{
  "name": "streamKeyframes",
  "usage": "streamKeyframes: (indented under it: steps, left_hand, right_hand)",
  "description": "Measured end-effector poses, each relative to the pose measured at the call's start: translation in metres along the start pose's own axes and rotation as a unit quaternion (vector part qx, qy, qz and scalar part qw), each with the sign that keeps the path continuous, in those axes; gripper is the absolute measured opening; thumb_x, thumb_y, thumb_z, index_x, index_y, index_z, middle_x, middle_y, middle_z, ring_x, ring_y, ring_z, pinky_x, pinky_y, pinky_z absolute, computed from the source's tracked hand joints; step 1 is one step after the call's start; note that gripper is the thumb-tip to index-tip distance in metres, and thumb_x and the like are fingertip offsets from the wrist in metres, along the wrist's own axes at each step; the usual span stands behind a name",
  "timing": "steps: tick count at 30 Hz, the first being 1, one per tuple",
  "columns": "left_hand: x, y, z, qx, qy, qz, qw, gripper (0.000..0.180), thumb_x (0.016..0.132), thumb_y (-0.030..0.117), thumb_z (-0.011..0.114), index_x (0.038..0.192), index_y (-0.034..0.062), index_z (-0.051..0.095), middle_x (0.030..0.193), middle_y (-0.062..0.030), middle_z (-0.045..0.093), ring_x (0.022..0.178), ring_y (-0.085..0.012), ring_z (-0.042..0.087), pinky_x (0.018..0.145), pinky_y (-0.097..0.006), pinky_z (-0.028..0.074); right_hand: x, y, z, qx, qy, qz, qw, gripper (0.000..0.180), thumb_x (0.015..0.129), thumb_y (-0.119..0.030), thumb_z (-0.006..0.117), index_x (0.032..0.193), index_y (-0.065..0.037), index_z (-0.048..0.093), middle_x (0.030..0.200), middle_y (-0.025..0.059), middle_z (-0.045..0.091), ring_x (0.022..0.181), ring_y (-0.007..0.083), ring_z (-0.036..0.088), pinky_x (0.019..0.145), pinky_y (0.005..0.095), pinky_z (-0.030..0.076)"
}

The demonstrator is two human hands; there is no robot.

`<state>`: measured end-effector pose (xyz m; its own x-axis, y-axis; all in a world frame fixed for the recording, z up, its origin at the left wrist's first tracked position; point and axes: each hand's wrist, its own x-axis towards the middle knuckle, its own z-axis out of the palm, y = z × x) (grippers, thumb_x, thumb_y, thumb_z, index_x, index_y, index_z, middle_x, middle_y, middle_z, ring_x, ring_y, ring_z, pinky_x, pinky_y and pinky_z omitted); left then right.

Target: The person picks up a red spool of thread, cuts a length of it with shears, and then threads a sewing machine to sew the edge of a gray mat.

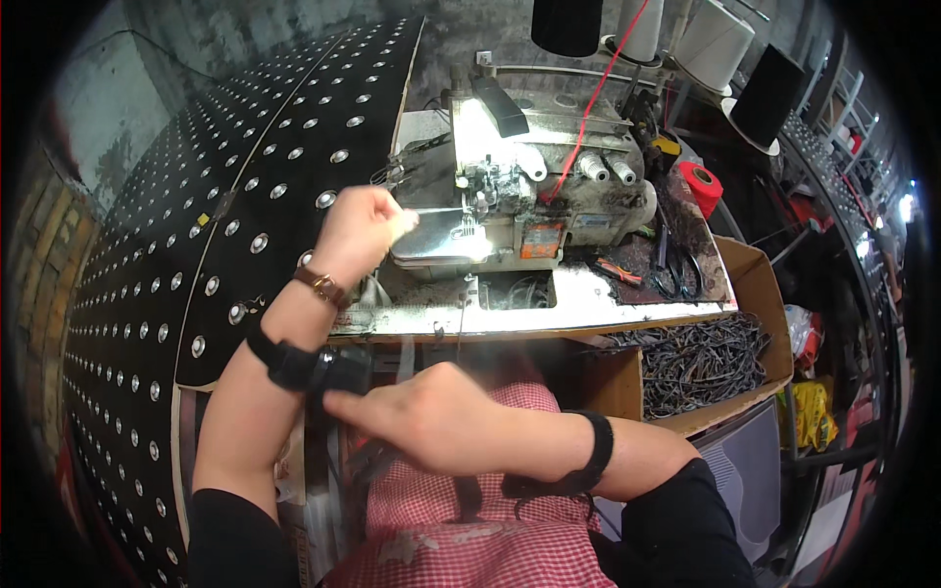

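My left hand (361,233) is closed in a pinch just left of the needle area of an overlock sewing machine (549,186). A thin pale strand (436,211) runs from its fingertips towards the presser foot. Lower down, in front of the table edge, my right hand (421,416) is curled, its fingertips close together beside the black box (343,370) strapped to my left forearm. Whatever those fingers may hold is hidden. Red thread (598,93) comes down to the machine from above, and a lamp brightly lights the needle plate.
On the table's right lie scissors (686,272), small snips (618,271) and a red thread cone (700,188). A cardboard box (760,284) of dark cords (701,363) stands below. Black boarding with metal studs (284,157) flanks the left. Thread cones (716,44) hang behind the machine.
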<state>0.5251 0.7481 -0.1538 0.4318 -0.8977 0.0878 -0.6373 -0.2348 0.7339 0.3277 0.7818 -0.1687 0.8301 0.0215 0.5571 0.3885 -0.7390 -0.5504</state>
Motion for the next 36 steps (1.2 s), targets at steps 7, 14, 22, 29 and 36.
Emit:
streamKeyframes:
  steps: [7, 14, 22, 29, 36]
  left_hand:
    - [0.035, -0.047, -0.052, -0.124, 0.378, 0.008, 0.917, 0.011, 0.08, 0.007, 0.058, 0.071, 0.0029, 0.054, 0.064, -0.0039, 0.057, 0.055, -0.012, 0.053, 0.049, -0.026, 0.041]
    - [0.022, -0.011, -0.008, -0.034, 0.263, 0.237, 0.935, 0.013, 0.082, 0.013, 0.057, 0.093, 0.0062, 0.054, 0.081, -0.0043, 0.06, 0.07, -0.0139, 0.05, 0.064, -0.028, 0.039]
    - [0.033, -0.001, 0.032, 0.265, 0.227, 0.014, 0.937, 0.042, 0.068, 0.032, 0.071, 0.051, 0.0093, 0.04, 0.052, -0.0005, 0.049, 0.067, -0.0224, 0.05, 0.067, -0.037, 0.033]
    - [0.045, -0.012, 0.043, 0.197, 0.38, -0.023, 0.903, 0.017, 0.073, 0.012, 0.065, 0.063, 0.0083, 0.052, 0.072, -0.0032, 0.056, 0.081, -0.0244, 0.049, 0.073, -0.039, 0.034]
    - [0.035, -0.013, 0.05, -0.259, 0.164, 0.171, 0.936, 0.014, 0.074, 0.004, 0.062, 0.086, 0.0039, 0.054, 0.087, -0.0055, 0.057, 0.065, -0.0129, 0.051, 0.056, -0.022, 0.042]
  right_hand:
    - [-0.058, 0.031, -0.033, -0.007, 0.075, 0.191, 0.979, 0.062, 0.064, -0.006, 0.065, 0.123, -0.007, 0.046, 0.084, 0.0102, 0.063, 0.075, 0.0252, 0.063, 0.063, 0.0332, 0.05]
    - [-0.073, 0.039, -0.038, 0.05, 0.117, 0.272, 0.954, 0.04, 0.075, -0.006, 0.064, 0.113, -0.007, 0.054, 0.084, 0.0131, 0.063, 0.073, 0.0247, 0.063, 0.065, 0.0316, 0.051]
    - [-0.082, 0.046, -0.033, 0.1, 0.148, 0.28, 0.943, 0.032, 0.079, -0.003, 0.059, 0.111, -0.004, 0.055, 0.089, 0.0161, 0.062, 0.079, 0.0246, 0.063, 0.069, 0.0311, 0.05]
    - [-0.086, 0.048, -0.034, 0.034, 0.157, 0.274, 0.948, 0.025, 0.086, -0.002, 0.05, 0.109, -0.002, 0.056, 0.088, 0.0138, 0.062, 0.073, 0.0197, 0.06, 0.066, 0.028, 0.048]
    - [-0.088, 0.047, -0.036, 0.096, 0.142, 0.323, 0.931, 0.025, 0.083, 0.001, 0.051, 0.107, 0.0, 0.056, 0.089, 0.0152, 0.061, 0.079, 0.0245, 0.062, 0.071, 0.0305, 0.049]
